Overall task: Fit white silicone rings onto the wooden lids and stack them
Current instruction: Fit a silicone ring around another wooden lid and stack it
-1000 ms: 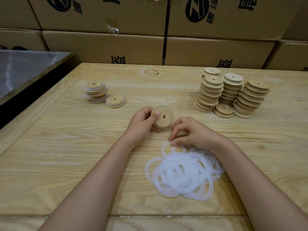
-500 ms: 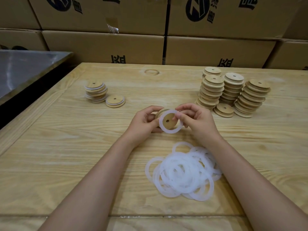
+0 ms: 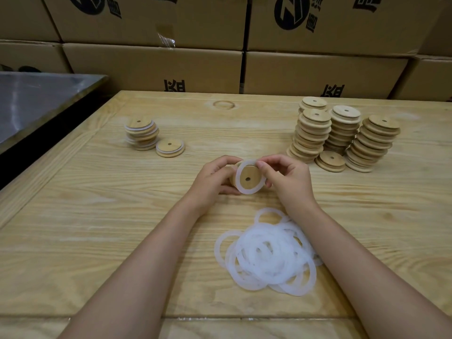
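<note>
While left hand (image 3: 210, 178) holds lid (image 3: 252, 172) (mid-table (image 3: 117, 216)), right hand (image 3: 291, 179) pinches ring (image 3: 249, 192).

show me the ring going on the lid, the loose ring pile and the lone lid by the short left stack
ring (image 3: 249, 191): head view, lower band
loose ring pile (image 3: 269, 263): head view, dense middle
lone lid (image 3: 174, 147): head view, top face

Wooden table (image 3: 73, 216) bears lid stacks (image 3: 310, 135) and loose rings (image 3: 266, 253).

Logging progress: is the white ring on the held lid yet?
On, apparently: the white ring encircles the held lid, left hand and right hand gripping them. Fully seated: cannot tell.
</note>
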